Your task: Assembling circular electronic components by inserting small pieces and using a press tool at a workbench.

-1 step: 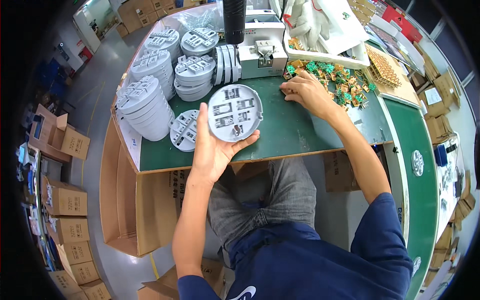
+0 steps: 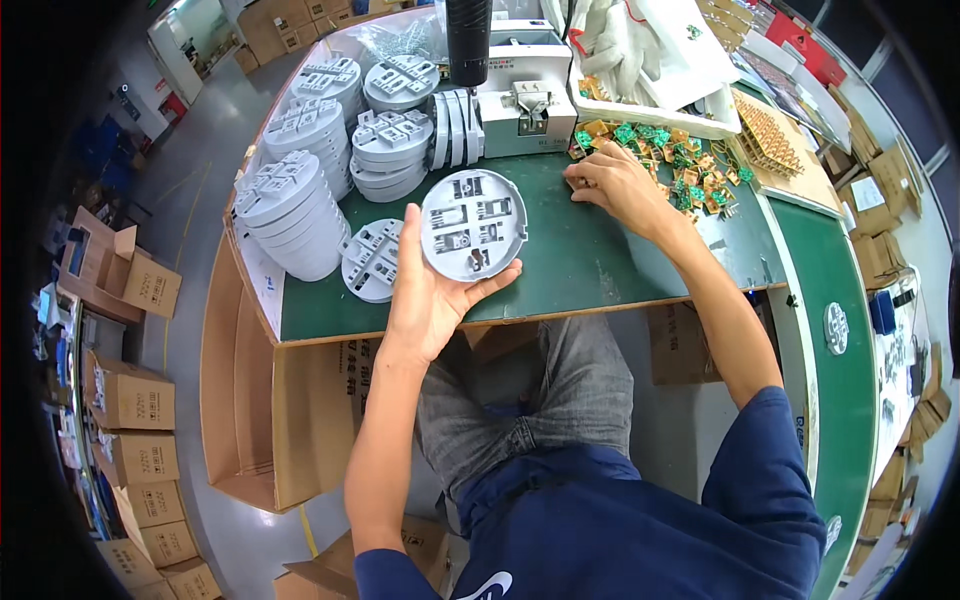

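Note:
My left hand (image 2: 437, 310) holds a round light-grey plastic housing (image 2: 455, 210) with its hollow inner side facing up. Thumb and fingers grip its rim, and small slots and metal-looking fittings show inside. My right hand (image 2: 620, 185) rests over the green tabletop, beside a loose heap of small copper-coloured and green parts (image 2: 700, 185). Its thumb and fingertips are pinched together; whatever lies between them is too hidden to name. A similar grey disc (image 2: 370, 262) lies on the table left of my left hand.
Stacks of grey discs (image 2: 290, 220) stand at the left. Behind them is a screw-feeder machine (image 2: 530, 110) with a black electric screwdriver (image 2: 468, 40) hanging before it. A white tray (image 2: 690, 122) with gloves sits at the back right, beside a board of upright copper-coloured pins (image 2: 768, 140).

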A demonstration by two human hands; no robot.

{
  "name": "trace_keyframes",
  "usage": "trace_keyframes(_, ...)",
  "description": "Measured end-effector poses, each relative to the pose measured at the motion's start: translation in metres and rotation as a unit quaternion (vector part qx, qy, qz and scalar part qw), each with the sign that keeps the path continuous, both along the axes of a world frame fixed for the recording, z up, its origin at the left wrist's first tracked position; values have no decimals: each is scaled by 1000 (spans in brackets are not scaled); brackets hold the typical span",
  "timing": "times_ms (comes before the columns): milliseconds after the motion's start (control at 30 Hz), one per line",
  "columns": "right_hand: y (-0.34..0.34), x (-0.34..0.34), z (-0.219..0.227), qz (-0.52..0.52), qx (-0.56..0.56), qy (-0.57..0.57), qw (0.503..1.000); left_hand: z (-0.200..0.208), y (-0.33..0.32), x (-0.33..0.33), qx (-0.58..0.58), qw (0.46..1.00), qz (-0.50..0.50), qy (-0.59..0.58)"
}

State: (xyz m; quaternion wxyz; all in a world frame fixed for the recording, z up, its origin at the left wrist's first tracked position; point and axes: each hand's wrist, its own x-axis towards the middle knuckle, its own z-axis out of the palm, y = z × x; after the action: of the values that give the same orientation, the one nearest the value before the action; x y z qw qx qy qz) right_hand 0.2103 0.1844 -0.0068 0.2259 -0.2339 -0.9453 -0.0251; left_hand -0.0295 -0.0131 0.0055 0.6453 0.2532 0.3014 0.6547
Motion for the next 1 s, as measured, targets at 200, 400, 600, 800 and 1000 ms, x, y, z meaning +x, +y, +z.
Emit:
trace_keyframes(200,-26,2,18,-71,-161,179,968,-3,15,5,-119,989,11,88)
trace_keyframes(400,-44,1,25,-62,-425,343,836,-17,27,-3,-98,930,-27,353)
trace_keyframes(600,-55,-4,13,45,-558,444,700,0,19,16,-77,778,92,617)
trace_keyframes(800,-79,-18,5,115,-607,455,641,16,11,32,53,814,151,558)
trace_keyframes(1000,-103,-33,11,118,-509,431,736,20,16,42,22,963,32,267)
